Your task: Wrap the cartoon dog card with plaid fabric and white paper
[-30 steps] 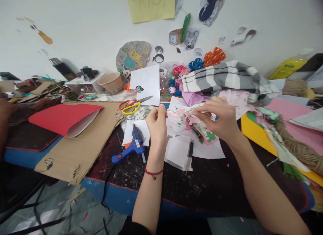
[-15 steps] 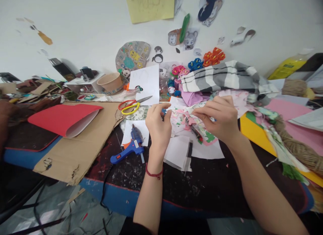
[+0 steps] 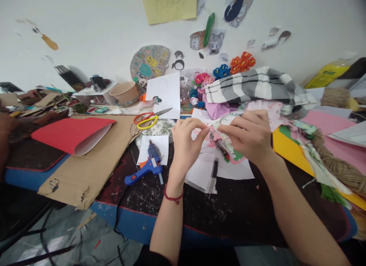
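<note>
My left hand (image 3: pixel 187 144) is in a pinch, thumb and forefinger together; what they hold is too small to name. Close on its right, my right hand (image 3: pixel 248 134) pinches something small and pale that I cannot make out. Both are raised over pink and green paper scraps (image 3: pixel 236 156) and white paper sheets (image 3: pixel 200 170). A blue glue gun (image 3: pixel 147 170) lies left of my left hand, its tip on a white paper square (image 3: pixel 163 144). Behind it are scissors with red and yellow handles (image 3: pixel 148 122).
Brown cardboard (image 3: pixel 105 155) and a folded red sheet (image 3: pixel 71 134) lie to the left. Checked cloth (image 3: pixel 251 87) is heaped behind my right hand. Twine (image 3: pixel 337 163) and coloured paper fill the right side. Another person's hand (image 3: pixel 5 125) shows at the far left.
My left hand has moved right, toward my right hand, and its thumb and forefinger have come together. My right hand has shifted only slightly.
</note>
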{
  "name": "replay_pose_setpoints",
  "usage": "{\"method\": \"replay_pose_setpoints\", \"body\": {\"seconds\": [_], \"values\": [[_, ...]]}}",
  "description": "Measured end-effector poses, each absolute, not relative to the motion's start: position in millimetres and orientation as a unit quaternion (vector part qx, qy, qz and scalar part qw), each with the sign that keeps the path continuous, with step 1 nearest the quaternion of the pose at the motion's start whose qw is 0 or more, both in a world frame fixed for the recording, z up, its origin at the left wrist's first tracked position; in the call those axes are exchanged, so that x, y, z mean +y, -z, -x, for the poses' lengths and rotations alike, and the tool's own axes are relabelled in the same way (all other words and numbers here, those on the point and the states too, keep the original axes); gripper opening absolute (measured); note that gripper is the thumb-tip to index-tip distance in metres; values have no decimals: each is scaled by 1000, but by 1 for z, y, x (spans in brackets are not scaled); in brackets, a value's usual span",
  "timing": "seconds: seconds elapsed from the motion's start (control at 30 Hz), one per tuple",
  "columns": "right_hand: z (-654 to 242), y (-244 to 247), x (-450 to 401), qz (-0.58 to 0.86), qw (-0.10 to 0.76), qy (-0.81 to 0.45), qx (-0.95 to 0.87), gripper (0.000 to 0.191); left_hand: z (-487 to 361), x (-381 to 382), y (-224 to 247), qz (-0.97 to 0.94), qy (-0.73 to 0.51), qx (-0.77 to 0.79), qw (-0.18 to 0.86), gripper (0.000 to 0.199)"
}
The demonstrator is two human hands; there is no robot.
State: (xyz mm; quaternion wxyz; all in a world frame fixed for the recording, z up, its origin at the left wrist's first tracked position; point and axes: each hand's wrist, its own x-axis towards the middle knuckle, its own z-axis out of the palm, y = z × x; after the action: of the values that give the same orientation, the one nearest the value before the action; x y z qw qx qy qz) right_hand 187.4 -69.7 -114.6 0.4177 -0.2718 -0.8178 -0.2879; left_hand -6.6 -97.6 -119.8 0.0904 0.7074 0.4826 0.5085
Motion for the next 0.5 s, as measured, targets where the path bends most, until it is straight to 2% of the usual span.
{"method": "replay_pose_setpoints", "body": {"seconds": [0.1, 0.33, 0.5], "values": [[-187, 114, -71, 261, 421, 302, -815, 23, 6, -97, 120, -704, -531, 455, 126, 11], [-185, 117, -78, 221, 430, 373, -792, 19, 6, -96, 121, -606, -590, 438, 304, 13], [-188, 111, -86, 195, 409, 494, -742, 11, 11, -92, 125, -572, -620, 444, 301, 12]]}}
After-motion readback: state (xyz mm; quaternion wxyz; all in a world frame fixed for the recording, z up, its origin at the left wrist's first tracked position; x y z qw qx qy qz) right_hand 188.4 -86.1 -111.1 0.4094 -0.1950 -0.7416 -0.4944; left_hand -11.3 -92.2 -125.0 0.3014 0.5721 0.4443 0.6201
